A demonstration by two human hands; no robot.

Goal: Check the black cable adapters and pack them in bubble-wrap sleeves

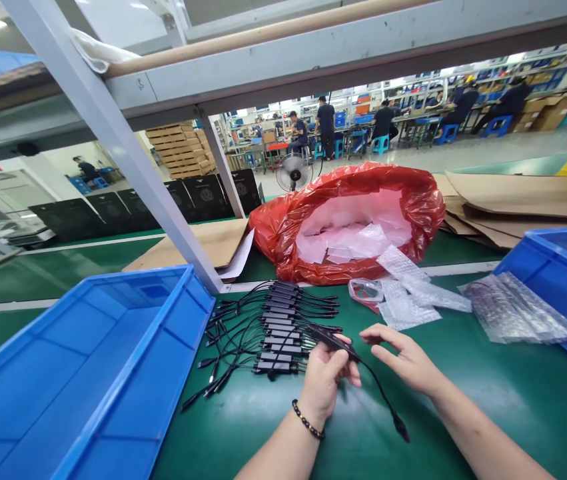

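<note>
My left hand (330,373) is closed around a slim black box with cables at its ends, a cabled module (333,341). One cable hangs from it toward the right and ends in a dark plug (401,427). Just to the right, my right hand (403,357) is apart from the module, its fingers spread and bent with nothing in them. Left of my left hand lies a column of several similar cabled modules (278,332) on the green table (363,440), their leads fanned out to both sides.
A large blue bin (83,360) stands at left, another blue bin (553,267) at right. Behind the modules sits a red plastic bag (283,233) of white packaging. Bubble wrap bags (406,293) and clear pouches (518,307) lie nearby. A slanted metal post (128,153) rises beside the left bin.
</note>
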